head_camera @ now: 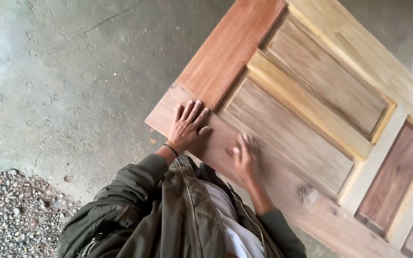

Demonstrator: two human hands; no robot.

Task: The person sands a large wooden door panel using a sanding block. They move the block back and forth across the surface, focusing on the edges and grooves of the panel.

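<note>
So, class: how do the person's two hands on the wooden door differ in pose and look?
The left hand lies flat and sharp near the corner of the door, fingers spread; the right hand is blurred and sits further along the bottom rail. The left hand's wrist bears a dark band; the right hand's wrist is bare. The left sleeve reaches the wrist; the right is pushed up the forearm. Both hands rest palm-down on bare wood.

No packages, labels, signs, screens visible.
</note>
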